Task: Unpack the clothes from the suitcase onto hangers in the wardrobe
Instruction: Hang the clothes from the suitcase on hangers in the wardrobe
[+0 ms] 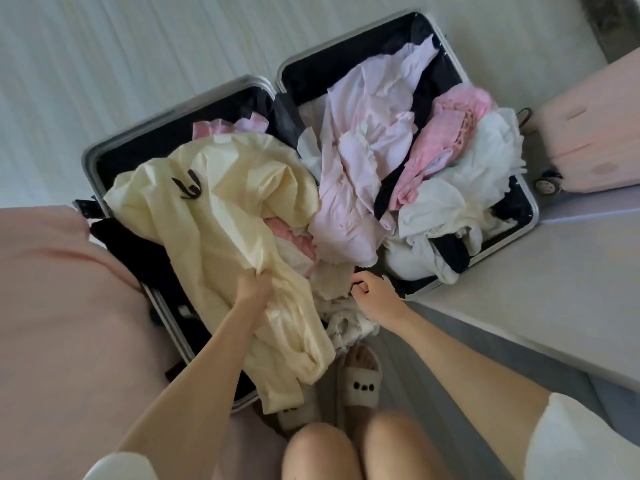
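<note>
An open silver-rimmed suitcase (104, 147) with black lining lies flat on the floor, both halves heaped with clothes. My left hand (254, 285) grips a bunched fold of a pale yellow garment (214, 202) that spills over the near rim of the left half. My right hand (375, 292) hovers with curled fingers over cream lacy fabric (341, 317) at the suitcase's near middle. A thin dark strip shows at its fingertips, and I cannot tell whether it holds it. The right half holds a lilac garment (356, 161), a pink one (446, 133) and white ones (467, 188).
A pink fabric surface (52, 306) fills the left foreground. A pale pink suitcase (588, 133) stands at the right, beyond a light grey ledge (519, 306). My knees and slippered feet (362, 379) are just in front of the suitcase. No wardrobe or hangers are in view.
</note>
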Available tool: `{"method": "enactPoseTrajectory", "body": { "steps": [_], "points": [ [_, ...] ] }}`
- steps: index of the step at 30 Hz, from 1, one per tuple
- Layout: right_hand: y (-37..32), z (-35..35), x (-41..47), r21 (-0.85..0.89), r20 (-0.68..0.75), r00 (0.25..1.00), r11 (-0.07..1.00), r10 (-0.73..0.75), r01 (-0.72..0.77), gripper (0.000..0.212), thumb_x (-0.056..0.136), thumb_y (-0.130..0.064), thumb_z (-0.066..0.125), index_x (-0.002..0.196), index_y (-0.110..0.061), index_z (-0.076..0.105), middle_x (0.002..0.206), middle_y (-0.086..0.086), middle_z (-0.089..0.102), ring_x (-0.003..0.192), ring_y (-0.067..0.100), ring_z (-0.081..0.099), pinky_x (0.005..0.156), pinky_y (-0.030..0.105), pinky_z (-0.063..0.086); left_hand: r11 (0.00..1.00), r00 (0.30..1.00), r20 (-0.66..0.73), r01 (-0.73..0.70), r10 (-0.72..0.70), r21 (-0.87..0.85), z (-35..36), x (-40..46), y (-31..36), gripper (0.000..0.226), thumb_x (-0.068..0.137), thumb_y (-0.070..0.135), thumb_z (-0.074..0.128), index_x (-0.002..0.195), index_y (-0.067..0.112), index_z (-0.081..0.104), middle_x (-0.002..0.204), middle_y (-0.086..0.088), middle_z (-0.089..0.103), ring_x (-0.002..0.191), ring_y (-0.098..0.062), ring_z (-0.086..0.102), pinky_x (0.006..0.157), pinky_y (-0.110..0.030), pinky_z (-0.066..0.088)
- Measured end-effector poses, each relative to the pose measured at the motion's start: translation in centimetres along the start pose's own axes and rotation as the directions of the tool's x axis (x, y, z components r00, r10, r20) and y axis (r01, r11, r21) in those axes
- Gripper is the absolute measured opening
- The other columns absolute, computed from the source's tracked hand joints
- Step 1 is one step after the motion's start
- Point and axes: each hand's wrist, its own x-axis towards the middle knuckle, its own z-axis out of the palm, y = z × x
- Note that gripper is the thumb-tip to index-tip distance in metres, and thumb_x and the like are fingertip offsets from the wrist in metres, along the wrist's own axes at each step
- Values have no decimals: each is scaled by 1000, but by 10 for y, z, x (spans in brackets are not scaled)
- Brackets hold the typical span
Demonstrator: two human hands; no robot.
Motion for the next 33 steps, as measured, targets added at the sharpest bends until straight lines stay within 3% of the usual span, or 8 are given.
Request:
{"method": "enactPoseTrajectory", "body": {
  "steps": [3, 5, 11, 13, 15, 18, 25, 33],
  "points": [
    [-21, -15, -42, -5, -3, 999, 999, -36, 36, 47, 95, -16, 41, 141, -14, 32, 143, 7, 40, 110, 15, 53, 89, 25, 44, 985, 999, 29, -23, 29, -170, -12, -58, 37, 11, 89, 10, 44, 88, 11, 54, 82, -7, 58, 82, -27, 58, 81, -39, 50],
    [-36, -25, -68, -83, -5, 995, 991, -103, 102, 60, 88, -15, 48, 144, -14, 26, 150, 5, 27, 138, 22, 27, 111, 35, 29, 977, 992, -1, -123, 125, -175, -25, -97, 63, 18, 88, 9, 41, 76, 14, 53, 79, -8, 55, 76, -24, 53, 71, -36, 46],
    [-92, -58, -160, -34, 19, 971, 971, -237, 237, 91, 72, -37, 61, 147, -26, 10, 153, -4, 15, 143, 21, 11, 115, 44, 21, 920, 955, -5, -287, 296, -268, -68, -219, 134, 17, 92, 11, 39, 94, 7, 56, 76, -6, 56, 72, -21, 55, 69, -37, 50],
    [-110, -67, -192, -27, -17, 968, 968, -250, 249, 81, 75, -44, 58, 143, -23, 20, 147, 0, 27, 138, 21, 24, 110, 45, 30, 891, 946, 19, -299, 324, -341, -80, -260, 153, 15, 94, 11, 40, 94, 7, 55, 74, -5, 55, 67, -18, 54, 64, -32, 48],
    [-126, -76, -230, 32, -154, 959, 969, -237, 245, 46, 88, -31, 50, 128, -12, 38, 118, 7, 47, 107, 22, 49, 83, 33, 48, 871, 937, 39, -306, 347, -384, -93, -305, 167, 15, 93, 9, 42, 86, 7, 54, 72, -5, 54, 64, -17, 53, 59, -29, 46],
    [-139, -86, -279, 110, -367, 908, 959, -203, 259, 25, 98, -15, 33, 114, -1, 45, 79, 6, 49, 63, 17, 45, 52, 24, 34, 867, 934, 37, -316, 356, -385, -105, -351, 172, 19, 91, 13, 44, 74, 12, 52, 73, -5, 52, 70, -20, 52, 63, -31, 45],
    [-107, -104, -408, 142, -416, 882, 942, -221, 303, 20, 100, -17, 29, 108, -12, 46, 73, -5, 43, 58, 7, 41, 49, 18, 28, 856, 855, 70, -517, 515, 17, -117, -451, 151, 33, 88, 12, 49, 116, -4, 57, 67, 1, 44, 59, -11, 42, 56, -25, 38],
    [19, -121, -518, 138, -484, 865, 964, -134, 226, 25, 97, -21, 33, 75, -17, 44, 64, -4, 41, 56, 7, 39, 50, 21, 29, 548, 720, 300, -679, 626, 488, -57, -567, 73, 31, 85, 12, 49, 56, 9, 39, 58, -1, 36, 52, -13, 35, 46, -23, 27]
  ]
}}
